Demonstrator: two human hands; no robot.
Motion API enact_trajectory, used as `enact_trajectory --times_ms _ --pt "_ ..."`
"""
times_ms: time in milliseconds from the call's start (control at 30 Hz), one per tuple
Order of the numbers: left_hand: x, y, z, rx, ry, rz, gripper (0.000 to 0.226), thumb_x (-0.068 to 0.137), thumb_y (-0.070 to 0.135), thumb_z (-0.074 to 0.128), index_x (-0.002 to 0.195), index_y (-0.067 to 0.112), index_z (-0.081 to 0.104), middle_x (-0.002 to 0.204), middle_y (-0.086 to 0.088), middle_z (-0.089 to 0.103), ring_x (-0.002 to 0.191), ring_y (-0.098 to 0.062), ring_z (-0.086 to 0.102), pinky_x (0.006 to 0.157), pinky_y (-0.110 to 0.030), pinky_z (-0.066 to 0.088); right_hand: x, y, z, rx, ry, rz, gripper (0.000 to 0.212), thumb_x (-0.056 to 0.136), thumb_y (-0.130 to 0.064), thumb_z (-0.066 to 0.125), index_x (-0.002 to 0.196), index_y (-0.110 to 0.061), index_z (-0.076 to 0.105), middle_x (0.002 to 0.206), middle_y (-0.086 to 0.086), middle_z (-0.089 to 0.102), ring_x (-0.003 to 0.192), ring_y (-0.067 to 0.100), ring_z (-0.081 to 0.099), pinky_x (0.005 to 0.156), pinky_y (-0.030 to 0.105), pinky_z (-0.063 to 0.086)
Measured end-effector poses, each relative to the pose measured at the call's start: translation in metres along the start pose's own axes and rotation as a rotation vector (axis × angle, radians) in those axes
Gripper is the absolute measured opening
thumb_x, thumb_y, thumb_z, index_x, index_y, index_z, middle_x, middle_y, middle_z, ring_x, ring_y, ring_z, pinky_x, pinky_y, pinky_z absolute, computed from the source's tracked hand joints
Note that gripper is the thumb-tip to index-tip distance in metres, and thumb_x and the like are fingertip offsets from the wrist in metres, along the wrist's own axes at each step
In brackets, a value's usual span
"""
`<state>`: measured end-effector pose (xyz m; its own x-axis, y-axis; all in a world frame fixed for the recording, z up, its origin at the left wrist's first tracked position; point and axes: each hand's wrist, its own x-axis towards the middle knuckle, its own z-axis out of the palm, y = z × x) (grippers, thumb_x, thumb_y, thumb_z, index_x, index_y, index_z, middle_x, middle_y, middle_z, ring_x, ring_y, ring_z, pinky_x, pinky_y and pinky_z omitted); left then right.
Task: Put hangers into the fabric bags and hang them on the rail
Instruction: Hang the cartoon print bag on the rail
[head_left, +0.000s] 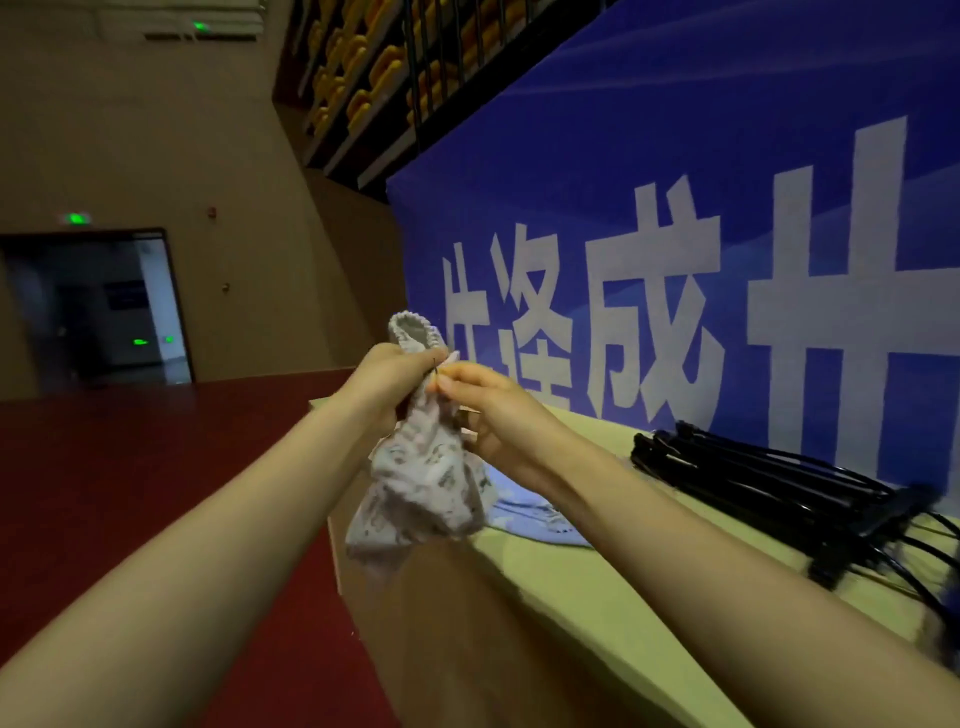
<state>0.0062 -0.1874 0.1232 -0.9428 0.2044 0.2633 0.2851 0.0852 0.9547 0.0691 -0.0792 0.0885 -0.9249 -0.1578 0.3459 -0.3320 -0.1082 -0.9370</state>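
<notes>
Your left hand (387, 384) gripped the grey patterned fabric bag (421, 478) just under its ruffled top. Your right hand (483, 410) pinched the same spot from the other side. The bag hung down over the desk's (597, 597) left end. A light blue cloth (524, 512) lay on the desk behind it. The black hangers (779, 483) sat piled further right on the desk, near the blue banner (675, 156).
</notes>
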Motion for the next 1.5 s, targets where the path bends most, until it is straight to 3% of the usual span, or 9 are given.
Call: enact_trajectory --times_ms 200,367,567,667,767,1100,1267,1400,1500 --pt "-0.022 -0.006 -0.025 0.362 -0.077 -0.184 0.032 0.097 0.030 0.048 0.072 0.011 0.053 0.051 -0.002 0.057 0.039 -0.010 0.055 0.035 -0.018 0.042 -0.010 0.020 0.016 -0.363 0.117 0.041 0.030 0.096 -0.012 0.049 0.070 -0.018 0.061 0.074 -0.004 0.058 0.070 0.008 0.053 0.066 0.020 0.043" --pt "-0.016 -0.042 -0.022 0.140 -0.083 -0.395 0.027 0.092 0.033 0.055 0.075 0.012 0.056 0.054 -0.004 0.065 0.039 -0.013 0.061 0.038 -0.021 0.051 -0.033 0.034 -0.019 -0.360 0.277 0.204 0.024 0.096 -0.011 0.050 0.076 -0.004 0.059 0.065 0.004 0.048 0.057 0.015 0.040 0.052 0.019 0.038" --pt "-0.007 -0.054 -0.005 0.181 -0.115 -0.355 0.050 0.094 0.043 0.047 0.106 -0.003 0.061 0.083 -0.017 0.072 0.083 -0.030 0.065 0.073 -0.033 0.057 -0.044 0.041 -0.064 -0.776 0.672 -0.005 0.023 0.094 -0.014 0.048 0.079 -0.013 0.064 0.092 0.002 0.058 0.088 0.020 0.056 0.077 0.031 0.044" --pt "-0.010 -0.050 0.015 0.334 -0.119 -0.213 0.049 0.096 0.042 0.043 0.114 0.000 0.060 0.110 -0.022 0.067 0.106 -0.038 0.063 0.095 -0.046 0.050 -0.046 0.023 -0.046 -0.708 0.416 -0.229 0.019 0.096 -0.015 0.047 0.085 -0.011 0.062 0.093 0.004 0.062 0.084 0.017 0.062 0.079 0.029 0.051" --pt "-0.017 -0.041 0.031 0.453 -0.176 -0.027 0.047 0.099 0.039 0.036 0.103 0.003 0.067 0.103 -0.018 0.069 0.100 -0.033 0.064 0.094 -0.042 0.050 -0.036 0.028 -0.033 -0.837 0.063 -0.081 0.026 0.094 -0.010 0.047 0.070 -0.013 0.056 0.075 0.003 0.063 0.072 0.018 0.063 0.072 0.031 0.053" --pt "-0.014 -0.027 0.080 0.711 -0.279 0.216 0.041 0.099 0.035 0.038 0.076 0.003 0.050 0.073 -0.016 0.049 0.071 -0.024 0.046 0.070 -0.032 0.037 -0.031 0.049 -0.040 -1.532 -0.066 0.300 0.023 0.090 0.000 0.052 0.070 -0.009 0.046 0.063 0.007 0.034 0.052 0.020 0.032 0.045 0.031 0.029" --pt "-0.003 -0.030 0.114 0.738 -0.284 0.225 0.040 0.100 0.033 0.038 0.077 0.005 0.057 0.077 -0.013 0.052 0.077 -0.024 0.049 0.077 -0.033 0.040 -0.041 0.046 -0.078 -1.352 0.094 0.176 0.035 0.086 -0.005 0.055 0.057 -0.010 0.037 0.059 0.010 0.041 0.056 0.027 0.040 0.053 0.036 0.032" --pt "0.015 -0.040 0.134 0.794 -0.179 0.277 0.044 0.100 0.034 0.036 0.097 0.001 0.065 0.101 -0.018 0.065 0.098 -0.033 0.058 0.079 -0.032 0.039 -0.058 0.046 -0.133 -1.047 0.567 -0.113 0.023 0.095 -0.020 0.048 0.085 -0.009 0.065 0.085 0.009 0.069 0.079 0.024 0.061 0.071 0.038 0.048" --pt "0.029 -0.057 0.145 0.788 -0.105 0.328 0.044 0.100 0.036 0.034 0.080 0.005 0.060 0.084 -0.014 0.062 0.081 -0.030 0.054 0.070 -0.031 0.036 -0.068 0.057 -0.187 -1.159 0.759 0.015 0.023 0.097 -0.027 0.048 0.096 -0.008 0.061 0.096 0.010 0.065 0.085 0.028 0.060 0.075 0.042 0.050"
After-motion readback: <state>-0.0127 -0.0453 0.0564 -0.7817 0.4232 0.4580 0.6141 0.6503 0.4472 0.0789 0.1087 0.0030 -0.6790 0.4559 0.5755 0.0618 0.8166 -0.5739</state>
